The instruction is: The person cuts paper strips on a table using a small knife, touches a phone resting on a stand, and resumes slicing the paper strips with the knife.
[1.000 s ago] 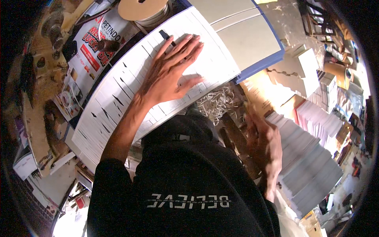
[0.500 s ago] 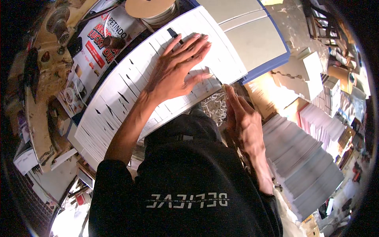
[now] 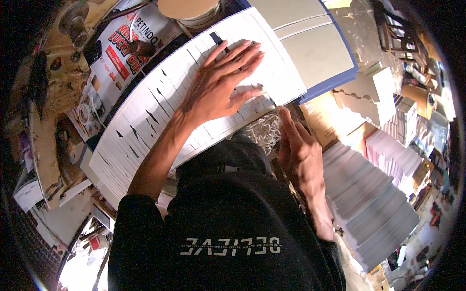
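Observation:
A fanned row of white sheets [image 3: 272,63] with dark marks stretches diagonally before me. My left hand [image 3: 221,80] lies palm down on it, open with fingers spread, the thumb near the sheets' near edge. At that edge, right of the thumb, my right hand [image 3: 301,148] is closed round a slim knife-like tool [image 3: 274,103]. Only its thin dark tip shows, touching or just over the edge of the sheets; the handle is hidden in my fingers. White paper strips [image 3: 264,131] lie in a tangle below the tip.
Grey boards with blue edges [image 3: 323,51] are stacked beyond the sheets on the right. A spool [image 3: 189,12] of white cord stands at the far side, by a printed poster [image 3: 124,53]. Tall stacks of paper [image 3: 369,203] fill the right, beside brown cardboard [image 3: 325,114].
The right hand with the slim tool has shifted slightly along the edge of the sheets. My left hand keeps its place on them. The whole view has tilted a little.

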Motion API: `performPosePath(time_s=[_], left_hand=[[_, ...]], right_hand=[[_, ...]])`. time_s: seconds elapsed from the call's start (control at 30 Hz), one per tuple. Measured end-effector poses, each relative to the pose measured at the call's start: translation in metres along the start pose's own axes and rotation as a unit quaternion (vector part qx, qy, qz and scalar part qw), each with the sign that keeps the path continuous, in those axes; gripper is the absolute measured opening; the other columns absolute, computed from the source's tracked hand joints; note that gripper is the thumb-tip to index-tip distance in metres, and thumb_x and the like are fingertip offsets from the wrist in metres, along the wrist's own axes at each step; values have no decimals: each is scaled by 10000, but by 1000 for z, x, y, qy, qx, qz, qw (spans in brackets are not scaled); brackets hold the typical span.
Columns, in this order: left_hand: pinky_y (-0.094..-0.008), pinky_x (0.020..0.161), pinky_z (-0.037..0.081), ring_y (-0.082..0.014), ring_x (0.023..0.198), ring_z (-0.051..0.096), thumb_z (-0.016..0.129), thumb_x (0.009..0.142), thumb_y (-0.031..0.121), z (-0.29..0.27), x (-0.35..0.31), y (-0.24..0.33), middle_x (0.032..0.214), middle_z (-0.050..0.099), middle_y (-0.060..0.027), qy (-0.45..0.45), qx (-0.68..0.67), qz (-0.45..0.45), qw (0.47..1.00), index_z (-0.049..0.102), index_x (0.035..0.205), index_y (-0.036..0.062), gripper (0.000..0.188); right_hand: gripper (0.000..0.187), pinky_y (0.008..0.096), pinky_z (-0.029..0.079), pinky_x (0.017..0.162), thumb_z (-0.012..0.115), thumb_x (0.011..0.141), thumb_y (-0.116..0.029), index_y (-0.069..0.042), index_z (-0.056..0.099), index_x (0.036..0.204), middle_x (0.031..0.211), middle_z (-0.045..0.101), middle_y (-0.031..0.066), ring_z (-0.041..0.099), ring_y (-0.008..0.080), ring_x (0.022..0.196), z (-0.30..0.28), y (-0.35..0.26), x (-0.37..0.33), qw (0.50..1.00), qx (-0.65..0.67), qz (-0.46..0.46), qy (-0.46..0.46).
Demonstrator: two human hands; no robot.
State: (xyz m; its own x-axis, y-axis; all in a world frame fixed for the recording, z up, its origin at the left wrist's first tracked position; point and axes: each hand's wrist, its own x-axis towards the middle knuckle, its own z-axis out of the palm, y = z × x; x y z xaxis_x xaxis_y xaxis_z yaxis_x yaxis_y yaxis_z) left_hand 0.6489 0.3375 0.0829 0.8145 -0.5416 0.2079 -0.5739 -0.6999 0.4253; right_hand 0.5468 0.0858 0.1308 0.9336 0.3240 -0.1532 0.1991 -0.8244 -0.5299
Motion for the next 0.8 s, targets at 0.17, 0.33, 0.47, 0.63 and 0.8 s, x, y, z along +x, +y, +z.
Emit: performPosePath(time_s=[0.17,0.33,0.47,0.63,0.8], left_hand=[[-492,1296,201,-259,1568,353,662,997,437,0,0,0,1680,414,-78,1,1,0,1000,469,1593,107,708],[-495,1293,206,-259,1567,355,668,998,412,1,0,-1,1677,420,-76,7,1,3,1000,466,1594,108,700],[-502,1294,200,-258,1568,353,657,1004,417,3,-1,-1,1680,417,-70,9,-5,3,1000,465,1593,106,693],[-506,1296,189,-259,1572,348,632,1016,423,2,-1,-1,1685,408,-68,11,-9,6,1000,463,1594,109,679],[-515,1294,197,-261,1573,345,635,1013,416,1,-1,-2,1690,400,-65,9,-8,6,1000,459,1598,115,681]], right_hand=[[681,487,581,603,647,923,-27,-134,479,1574,1073,721,191,722,399,743,-6,-5,2,1000,7,-8,16],[639,485,590,642,661,931,-26,-137,522,1545,1057,719,200,727,408,783,-1,-9,6,997,42,6,63],[620,485,588,649,659,950,-35,-151,525,1545,1048,719,203,731,408,800,-2,-6,7,997,64,23,47],[622,483,591,655,659,951,-30,-163,529,1545,1058,729,204,736,399,812,1,-6,9,997,54,6,61],[598,487,589,638,655,963,-50,-156,534,1539,1064,732,198,735,402,802,2,-9,10,998,43,16,50]])
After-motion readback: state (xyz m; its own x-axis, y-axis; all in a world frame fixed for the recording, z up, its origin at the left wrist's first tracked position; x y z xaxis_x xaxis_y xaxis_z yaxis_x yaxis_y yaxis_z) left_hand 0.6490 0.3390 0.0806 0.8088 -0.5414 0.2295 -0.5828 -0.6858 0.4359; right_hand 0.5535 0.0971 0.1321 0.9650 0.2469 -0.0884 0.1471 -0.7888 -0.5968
